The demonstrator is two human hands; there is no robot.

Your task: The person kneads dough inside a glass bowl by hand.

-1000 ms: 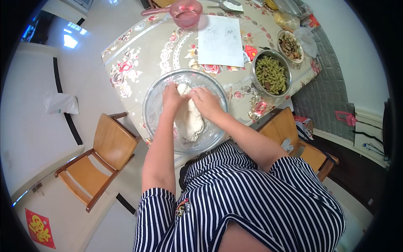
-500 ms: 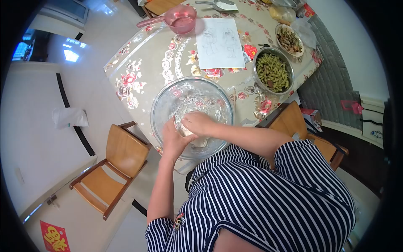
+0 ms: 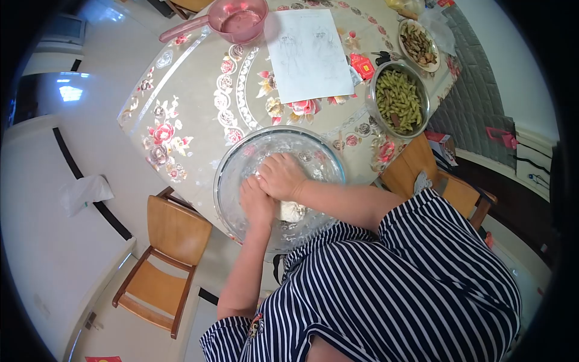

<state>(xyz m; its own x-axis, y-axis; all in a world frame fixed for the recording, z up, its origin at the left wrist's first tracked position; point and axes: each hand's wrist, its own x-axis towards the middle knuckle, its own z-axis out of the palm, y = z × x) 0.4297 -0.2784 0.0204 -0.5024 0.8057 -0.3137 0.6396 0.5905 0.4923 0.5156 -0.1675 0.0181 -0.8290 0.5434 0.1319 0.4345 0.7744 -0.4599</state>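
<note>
A lump of pale dough (image 3: 293,211) lies in a large clear glass bowl (image 3: 218,192), with floury smears on the bowl's inside. My left hand (image 3: 257,200) bears down on the dough's left side, fingers curled over it. Against it and a little higher, my right hand (image 3: 281,175) rests on the dough with its fingers bent together. Both hands cover much of the dough; its near end shows below them.
Behind the bowl lies a paper with drawings (image 3: 310,57), beside a pink dipper (image 3: 238,23). On the right stand a metal bowl of green pods (image 3: 398,102) and a plate of food (image 3: 418,45). Wooden chairs (image 3: 175,232) flank the flowered tablecloth (image 3: 193,90).
My hands have come closer together, the left now folded over the dough beside the right. The camera view has shifted, and more of the dough's near end shows.
</note>
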